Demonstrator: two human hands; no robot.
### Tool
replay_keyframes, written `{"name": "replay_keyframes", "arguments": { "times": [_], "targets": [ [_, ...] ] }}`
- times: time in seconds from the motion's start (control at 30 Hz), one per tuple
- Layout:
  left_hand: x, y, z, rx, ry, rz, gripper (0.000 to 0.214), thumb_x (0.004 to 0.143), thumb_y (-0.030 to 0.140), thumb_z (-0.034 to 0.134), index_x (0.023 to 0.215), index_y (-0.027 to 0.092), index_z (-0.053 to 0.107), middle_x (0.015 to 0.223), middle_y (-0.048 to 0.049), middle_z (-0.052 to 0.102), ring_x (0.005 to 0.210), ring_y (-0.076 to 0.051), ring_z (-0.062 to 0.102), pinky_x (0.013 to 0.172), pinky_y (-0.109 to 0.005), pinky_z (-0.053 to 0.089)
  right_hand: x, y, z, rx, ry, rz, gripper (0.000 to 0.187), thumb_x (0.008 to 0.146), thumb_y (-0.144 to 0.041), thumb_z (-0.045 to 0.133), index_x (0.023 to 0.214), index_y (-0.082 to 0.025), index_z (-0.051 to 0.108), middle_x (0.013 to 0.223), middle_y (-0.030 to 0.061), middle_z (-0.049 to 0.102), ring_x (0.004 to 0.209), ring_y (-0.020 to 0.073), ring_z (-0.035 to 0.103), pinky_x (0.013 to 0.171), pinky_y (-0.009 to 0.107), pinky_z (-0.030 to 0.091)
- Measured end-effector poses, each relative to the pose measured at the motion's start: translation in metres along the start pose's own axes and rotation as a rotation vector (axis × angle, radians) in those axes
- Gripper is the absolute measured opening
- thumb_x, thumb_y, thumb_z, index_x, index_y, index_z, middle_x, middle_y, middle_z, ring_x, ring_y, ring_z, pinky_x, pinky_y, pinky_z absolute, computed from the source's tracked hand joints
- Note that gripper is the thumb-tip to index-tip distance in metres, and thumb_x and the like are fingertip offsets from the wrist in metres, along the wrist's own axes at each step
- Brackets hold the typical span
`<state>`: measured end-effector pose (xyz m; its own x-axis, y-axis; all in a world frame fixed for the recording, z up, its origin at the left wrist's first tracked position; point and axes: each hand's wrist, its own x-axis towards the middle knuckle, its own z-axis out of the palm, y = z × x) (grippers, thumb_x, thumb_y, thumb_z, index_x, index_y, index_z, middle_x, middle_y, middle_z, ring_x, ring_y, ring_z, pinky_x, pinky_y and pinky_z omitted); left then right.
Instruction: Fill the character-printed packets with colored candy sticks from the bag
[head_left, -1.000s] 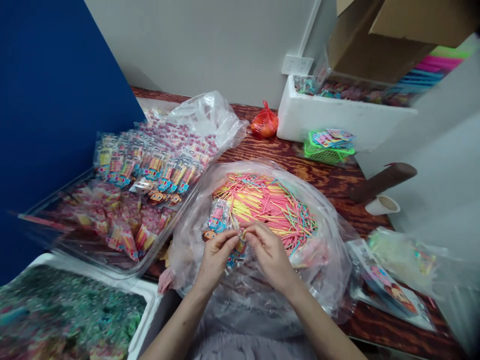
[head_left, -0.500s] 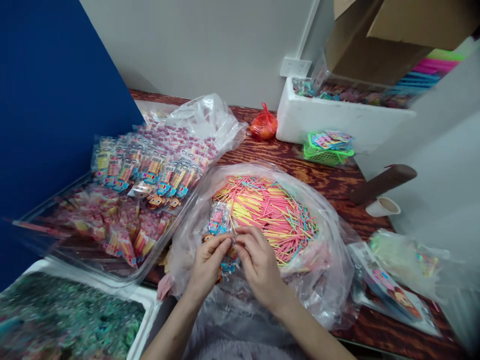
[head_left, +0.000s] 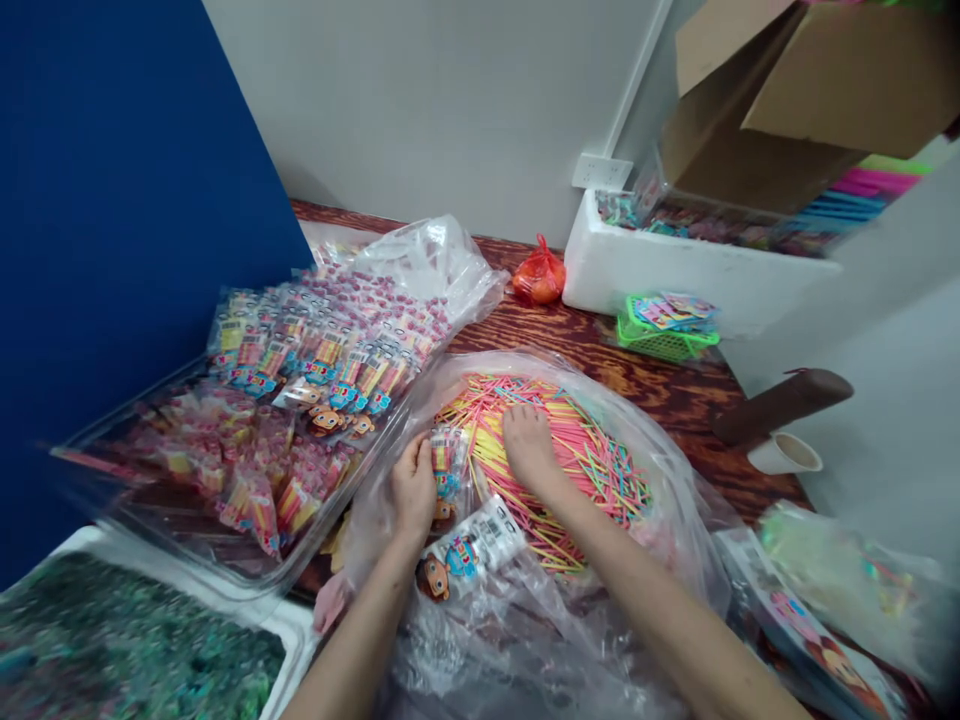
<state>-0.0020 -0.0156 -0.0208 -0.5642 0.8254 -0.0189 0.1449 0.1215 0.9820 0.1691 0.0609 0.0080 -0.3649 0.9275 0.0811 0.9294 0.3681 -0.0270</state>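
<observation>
A heap of thin pink, yellow and blue sticks (head_left: 577, 440) lies in a large clear plastic bag (head_left: 637, 390). My right hand (head_left: 529, 445) reaches into the heap, its fingers bent down and closed among the sticks, with the fingertips hidden. On the heap's left side, my left hand (head_left: 414, 485) is closed, thumb against fingers; what it pinches cannot be made out. Right beside it lies a small clear packet of sticks (head_left: 448, 460) with a monkey print. A flat monkey-printed packet (head_left: 472, 545) rests on the bag's near side, between my forearms.
Filled packets (head_left: 330, 370) are piled in a clear tray (head_left: 300, 560) on the left. Behind stand a red bag of round fruit (head_left: 538, 275), a green basket (head_left: 667, 340) and a white foam box (head_left: 675, 265). A brown flask (head_left: 784, 405) and paper cup (head_left: 786, 453) stand right.
My hands have parted from a shared pinch over the packets. The right moved up into the sticks, the left slightly left and up. The flat packet now shows on the bag; the view has shifted.
</observation>
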Motion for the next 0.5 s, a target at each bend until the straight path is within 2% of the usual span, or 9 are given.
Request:
{"name": "replay_keyframes", "arguments": {
  "times": [0.07, 0.2, 0.37, 0.5],
  "targets": [
    [0.004, -0.01, 0.006, 0.062, 0.043, 0.022, 0.033, 0.087, 0.035, 0.051, 0.111, 0.018, 0.066, 0.117, -0.0101, 0.069, 0.11, -0.024, 0.062, 0.1, -0.037, 0.044, 0.006, -0.007, 0.003, 0.006, -0.012, -0.006, 0.027, 0.088, -0.004, 0.039, 0.101, -0.008, 0.062, 0.102, 0.0205, 0.061, 0.097, 0.0296, 0.049, 0.083, 0.041, 0.036],
    [-0.002, -0.017, 0.003, 0.089, 0.002, 0.068, 0.043, 0.088, 0.037, 0.052, 0.128, 0.02, 0.056, 0.13, -0.0119, 0.061, 0.121, -0.025, 0.056, 0.105, -0.04, 0.039, 0.009, -0.006, 0.004, 0.052, -0.046, 0.014, 0.025, 0.088, -0.004, 0.04, 0.098, -0.009, 0.062, 0.1, 0.0203, 0.062, 0.097, 0.0282, 0.051, 0.083, 0.039, 0.035],
    [-0.021, -0.008, -0.01, 0.137, -0.039, 0.139, 0.047, 0.089, 0.038, 0.054, 0.133, 0.022, 0.051, 0.138, -0.0118, 0.054, 0.129, -0.026, 0.048, 0.11, -0.044, 0.033, 0.005, 0.018, -0.004, 0.233, -0.04, 0.09, 0.025, 0.089, -0.005, 0.038, 0.098, -0.011, 0.06, 0.107, 0.0196, 0.063, 0.103, 0.0272, 0.052, 0.085, 0.037, 0.035],
    [-0.035, 0.005, -0.014, 0.2, -0.051, 0.222, 0.041, 0.089, 0.035, 0.055, 0.129, 0.024, 0.054, 0.143, -0.0097, 0.048, 0.135, -0.026, 0.039, 0.114, -0.045, 0.026, 0.011, 0.037, -0.005, 0.469, -0.053, 0.205, 0.017, 0.09, -0.013, 0.042, 0.093, -0.015, 0.059, 0.091, 0.0138, 0.066, 0.088, 0.0244, 0.058, 0.076, 0.033, 0.039]
  ]
}}
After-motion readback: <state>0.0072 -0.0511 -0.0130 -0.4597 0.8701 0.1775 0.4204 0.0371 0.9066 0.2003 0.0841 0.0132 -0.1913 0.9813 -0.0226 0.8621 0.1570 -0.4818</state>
